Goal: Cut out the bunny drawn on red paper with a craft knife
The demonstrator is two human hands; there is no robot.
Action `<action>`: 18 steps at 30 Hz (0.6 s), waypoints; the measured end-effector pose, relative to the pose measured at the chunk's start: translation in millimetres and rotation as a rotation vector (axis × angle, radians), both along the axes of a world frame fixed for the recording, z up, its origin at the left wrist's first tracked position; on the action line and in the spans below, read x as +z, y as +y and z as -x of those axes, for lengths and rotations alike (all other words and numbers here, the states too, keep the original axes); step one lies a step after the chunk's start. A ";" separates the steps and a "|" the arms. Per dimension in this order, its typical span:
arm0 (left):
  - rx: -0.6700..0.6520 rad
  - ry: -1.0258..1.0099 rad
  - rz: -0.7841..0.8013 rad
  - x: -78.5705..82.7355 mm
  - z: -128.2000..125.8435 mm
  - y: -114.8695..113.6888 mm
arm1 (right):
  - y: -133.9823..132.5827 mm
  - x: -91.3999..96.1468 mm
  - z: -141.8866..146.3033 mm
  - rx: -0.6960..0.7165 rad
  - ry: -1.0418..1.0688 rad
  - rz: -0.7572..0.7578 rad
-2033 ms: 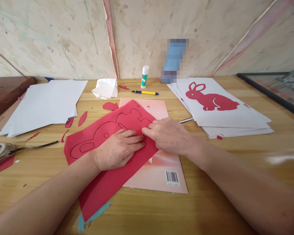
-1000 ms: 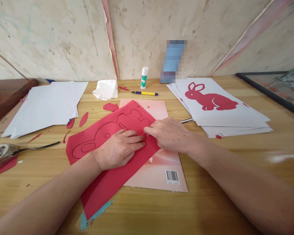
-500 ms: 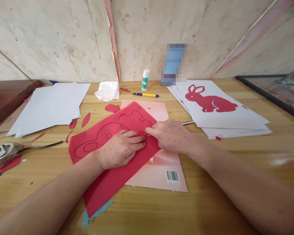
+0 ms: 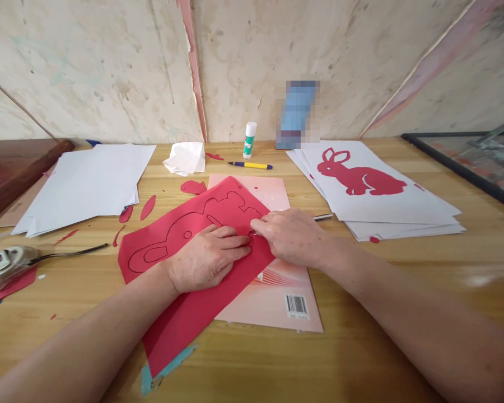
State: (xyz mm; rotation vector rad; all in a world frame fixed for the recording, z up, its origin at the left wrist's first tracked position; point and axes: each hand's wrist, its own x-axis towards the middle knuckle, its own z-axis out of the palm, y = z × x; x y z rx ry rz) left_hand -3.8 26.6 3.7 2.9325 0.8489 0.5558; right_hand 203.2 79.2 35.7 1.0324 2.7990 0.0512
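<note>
Paper [image 4: 180,313] slants near-left to far-right lengthwise, my left hand [image 4: 210,257] pressed flat mid-sheet, right hand [image 4: 292,238] pinching what's probably a slim tool [image 4: 324,217] by the paper's right edge.

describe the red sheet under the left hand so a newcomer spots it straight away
On the wooden table, find the pink booklet with the barcode. The red sheet lies partly over it, under the left hand. Unlike the small red scraps nearby, it is large and bears black outlines.
</note>
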 end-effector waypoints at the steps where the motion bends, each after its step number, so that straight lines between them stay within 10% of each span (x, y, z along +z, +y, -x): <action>1: -0.001 0.000 0.002 -0.1 -0.1 0.1 | 0.0 0.0 0.1 0.004 0.003 0.002; 18: 0.006 0.002 0.016 -0.4 -0.2 -0.9 | -3.2 -2.0 2.3 0.074 -0.007 -0.086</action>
